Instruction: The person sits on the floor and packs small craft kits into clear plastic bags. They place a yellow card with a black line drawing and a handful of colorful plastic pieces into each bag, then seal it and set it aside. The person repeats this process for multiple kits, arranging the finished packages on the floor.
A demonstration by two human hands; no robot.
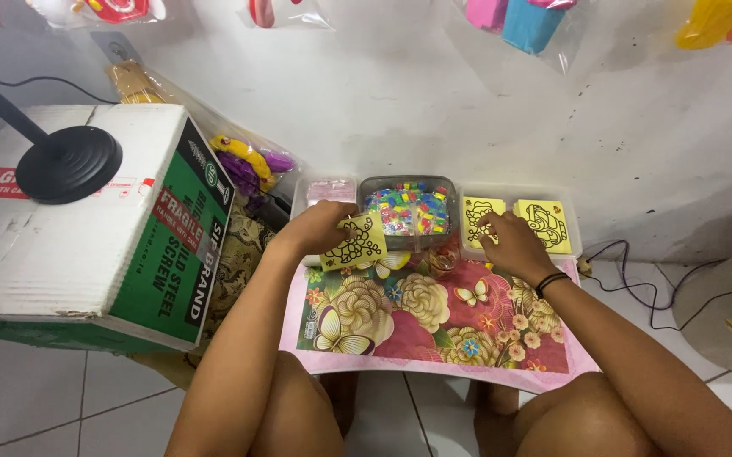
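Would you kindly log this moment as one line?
left hand: holds yellow card | right hand: on cards in clear tray

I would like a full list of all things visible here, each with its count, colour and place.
yellow card: one, black line drawing, held in left hand
yellow cards in tray: two, black drawings, right clear tray
bead box: one, clear, many-coloured small pieces, centre by wall
pink stack tray: one, clear with pink contents, left of bead box
flowered mat: one, pink-red with gold flowers and butterflies, across the lap
cardboard box: one, white and green, far left
black stand base: one, on cardboard box
black cable: one, floor at right
wristband: one, black, right wrist
left hand: holding yellow card
right hand: fingers on the tray cards
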